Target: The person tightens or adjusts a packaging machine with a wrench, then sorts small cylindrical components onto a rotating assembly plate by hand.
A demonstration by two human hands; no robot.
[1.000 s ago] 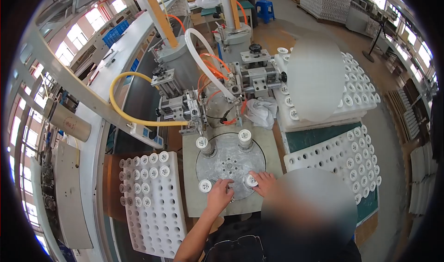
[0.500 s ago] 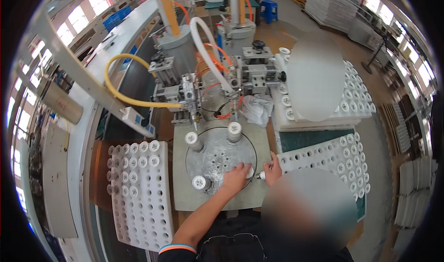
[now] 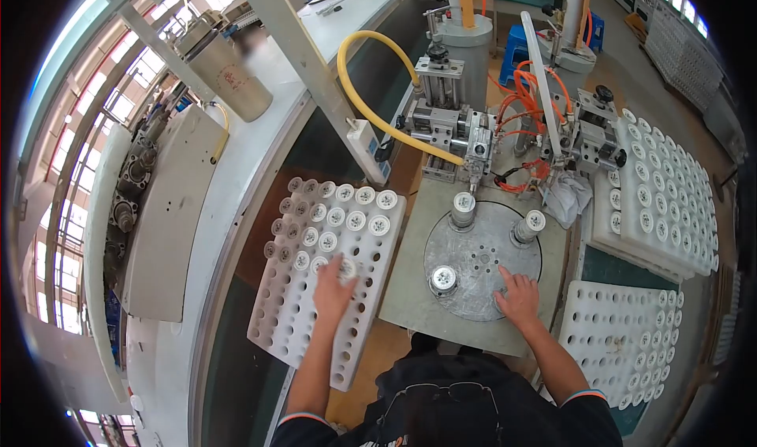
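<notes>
My left hand (image 3: 335, 293) is over the left white tray (image 3: 352, 351), its fingers closed around a round white-topped part (image 3: 346, 270). On the metal turntable (image 3: 481, 234), three similar parts stand in holders: one at the back (image 3: 464, 204), one at the right (image 3: 535, 221) and one at the front left (image 3: 444, 278). My right hand (image 3: 517, 295) is at the front right of the turntable, fingers apart, with nothing visible in it. Rows of round parts fill the far and left portions of the left tray.
Behind the turntable stand dispensing heads (image 3: 477, 143) with a yellow hose (image 3: 344, 76) and orange tubes. Crumpled white cloth (image 3: 566, 197) lies beside them. At the right are stacked trays of parts (image 3: 670, 187) and a partly filled tray (image 3: 603, 321).
My left hand has moved from the turntable to the left tray with a part in it. My right hand has moved onto the turntable's front right. The view has turned left.
</notes>
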